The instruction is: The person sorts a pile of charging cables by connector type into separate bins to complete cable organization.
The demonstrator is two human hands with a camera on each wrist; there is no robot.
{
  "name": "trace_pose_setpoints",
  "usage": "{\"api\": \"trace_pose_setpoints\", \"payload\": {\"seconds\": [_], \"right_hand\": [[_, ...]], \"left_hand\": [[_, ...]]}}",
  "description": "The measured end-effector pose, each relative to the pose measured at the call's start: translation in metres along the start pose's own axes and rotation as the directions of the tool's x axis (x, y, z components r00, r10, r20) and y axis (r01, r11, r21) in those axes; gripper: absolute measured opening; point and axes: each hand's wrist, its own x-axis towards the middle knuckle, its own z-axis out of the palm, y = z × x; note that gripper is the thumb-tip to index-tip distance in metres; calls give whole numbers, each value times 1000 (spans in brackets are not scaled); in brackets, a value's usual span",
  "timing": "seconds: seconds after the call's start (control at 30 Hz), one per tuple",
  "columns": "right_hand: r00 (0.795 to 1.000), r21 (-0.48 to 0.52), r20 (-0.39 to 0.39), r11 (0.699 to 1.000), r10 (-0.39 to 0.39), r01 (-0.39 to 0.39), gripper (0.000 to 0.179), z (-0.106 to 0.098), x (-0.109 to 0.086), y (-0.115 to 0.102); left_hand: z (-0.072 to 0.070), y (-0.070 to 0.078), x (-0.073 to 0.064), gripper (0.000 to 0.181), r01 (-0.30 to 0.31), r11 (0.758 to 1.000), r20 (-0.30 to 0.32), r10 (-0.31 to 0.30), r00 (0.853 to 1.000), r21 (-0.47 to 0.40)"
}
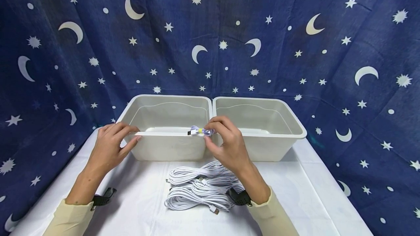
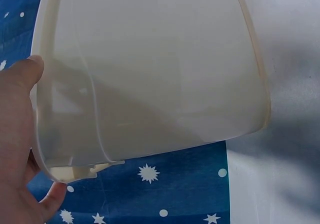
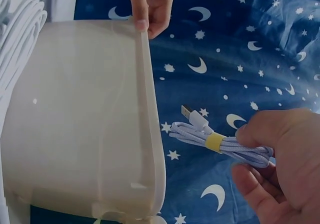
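My left hand (image 1: 109, 146) grips the front left corner of the left plastic bin (image 1: 167, 148), thumb outside the wall and fingers over the rim. The left wrist view shows the thumb and a fingertip on either side of that rim. Between thumb and fingers, my right hand (image 1: 231, 145) pinches a small coiled USB cable (image 3: 215, 143), pale lilac and bound with a yellow band. Its metal plug points left. In the head view the cable overlaps the left bin's front rim near its right corner.
A matching right bin (image 1: 267, 146) stands beside the left one. Several bundles of white cable (image 1: 200, 192) lie on the white cloth (image 1: 137, 210) in front of the bins, below my right forearm. Behind hangs a blue curtain (image 1: 223, 68) with moons and stars.
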Motion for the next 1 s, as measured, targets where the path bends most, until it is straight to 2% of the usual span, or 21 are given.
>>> {"api": "trace_pose_setpoints", "payload": {"seconds": [0.43,0.73,1.0], "right_hand": [[999,16,4,999,39,-39,17,20,6,11],[998,-42,37,998,55,-53,22,36,4,17],[997,-33,35,997,67,-66,25,39,2,19]], "left_hand": [[0,-1,0,24,-1,1000,1,1,1000,2],[-2,0,0,24,4,1000,5,-4,1000,9],[-2,0,1,23,1,1000,5,-1,1000,13]]}}
